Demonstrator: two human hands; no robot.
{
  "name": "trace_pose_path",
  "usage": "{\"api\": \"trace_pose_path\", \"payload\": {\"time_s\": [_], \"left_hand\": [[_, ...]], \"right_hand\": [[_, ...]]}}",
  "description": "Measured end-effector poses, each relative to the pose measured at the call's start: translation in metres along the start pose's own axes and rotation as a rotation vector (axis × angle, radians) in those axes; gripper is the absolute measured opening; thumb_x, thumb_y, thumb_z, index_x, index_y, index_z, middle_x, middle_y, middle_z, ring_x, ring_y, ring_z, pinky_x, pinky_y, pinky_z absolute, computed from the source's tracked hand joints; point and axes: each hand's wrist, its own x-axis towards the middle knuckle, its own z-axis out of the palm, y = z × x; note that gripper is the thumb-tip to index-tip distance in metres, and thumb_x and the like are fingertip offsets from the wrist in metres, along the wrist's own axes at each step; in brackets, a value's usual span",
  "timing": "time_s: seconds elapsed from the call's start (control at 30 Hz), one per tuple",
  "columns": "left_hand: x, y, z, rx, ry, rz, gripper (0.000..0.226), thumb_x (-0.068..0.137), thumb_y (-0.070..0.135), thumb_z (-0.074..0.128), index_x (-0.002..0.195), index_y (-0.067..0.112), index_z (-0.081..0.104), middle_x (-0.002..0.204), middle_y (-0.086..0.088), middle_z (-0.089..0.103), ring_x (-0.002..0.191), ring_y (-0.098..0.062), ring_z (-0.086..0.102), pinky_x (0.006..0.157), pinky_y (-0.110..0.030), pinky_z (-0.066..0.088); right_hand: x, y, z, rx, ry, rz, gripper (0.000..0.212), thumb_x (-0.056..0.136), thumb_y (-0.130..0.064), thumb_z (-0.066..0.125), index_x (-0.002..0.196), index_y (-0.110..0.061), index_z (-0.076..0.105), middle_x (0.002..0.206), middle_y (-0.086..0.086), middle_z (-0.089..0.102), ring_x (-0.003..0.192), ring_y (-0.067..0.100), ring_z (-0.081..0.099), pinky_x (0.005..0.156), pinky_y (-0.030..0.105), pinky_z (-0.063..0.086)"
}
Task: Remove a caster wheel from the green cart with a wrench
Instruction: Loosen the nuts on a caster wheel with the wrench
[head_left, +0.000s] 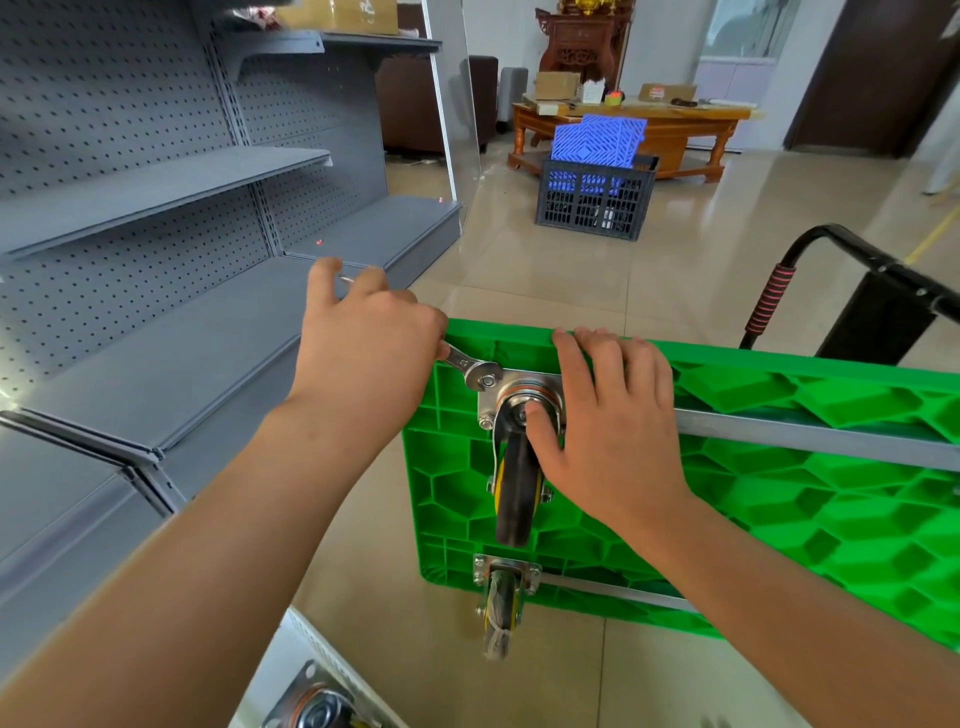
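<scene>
The green cart (779, 499) stands on its side with its ribbed underside facing me. A caster wheel (511, 483) with a black tyre and yellow hub hangs from a metal plate near the cart's top left corner. My left hand (363, 343) grips the handle of a silver wrench (470, 368), whose jaw sits on the plate's upper left bolt. My right hand (608, 421) lies flat over the cart's top edge, thumb on the caster's swivel head. A second caster (501, 603) sits at the lower left corner.
Grey pegboard shelving (171, 208) fills the left. The cart's black handle (852, 275) sticks out at the right. A dark crate (592, 200) with blue panels stands ahead before a wooden table (670, 130). A loose caster (322, 706) lies at the bottom edge.
</scene>
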Motion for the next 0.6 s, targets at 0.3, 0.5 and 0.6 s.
{"api": "trace_pose_path", "payload": {"time_s": [0.3, 0.5, 0.6], "left_hand": [[0.003, -0.007, 0.013, -0.080, 0.097, 0.042, 0.021, 0.098, 0.046, 0.059, 0.098, 0.031, 0.073, 0.091, 0.008, 0.069, 0.105, -0.028, 0.051, 0.107, -0.048, 0.030], [0.004, -0.010, 0.022, -0.081, 0.181, 0.095, 0.023, 0.091, 0.046, 0.066, 0.084, 0.024, 0.071, 0.080, 0.005, 0.067, 0.094, -0.031, 0.054, 0.090, -0.047, 0.035], [0.000, -0.011, 0.029, -0.109, 0.182, 0.065, 0.025, 0.090, 0.046, 0.068, 0.081, 0.023, 0.069, 0.077, 0.003, 0.065, 0.088, -0.031, 0.057, 0.089, -0.047, 0.036]], "right_hand": [[0.000, 0.000, 0.000, -0.006, -0.010, 0.000, 0.064, 0.096, -0.049, 0.047, 0.141, -0.005, 0.052, 0.132, 0.015, 0.055, 0.119, 0.037, 0.048, 0.110, 0.053, 0.033], [0.000, 0.000, 0.001, -0.002, -0.027, 0.003, 0.065, 0.096, -0.050, 0.047, 0.142, -0.005, 0.051, 0.133, 0.015, 0.054, 0.120, 0.037, 0.047, 0.111, 0.053, 0.033], [0.000, 0.000, 0.000, -0.002, -0.015, 0.000, 0.064, 0.096, -0.049, 0.047, 0.142, -0.004, 0.052, 0.132, 0.015, 0.055, 0.120, 0.037, 0.048, 0.111, 0.053, 0.033]]}}
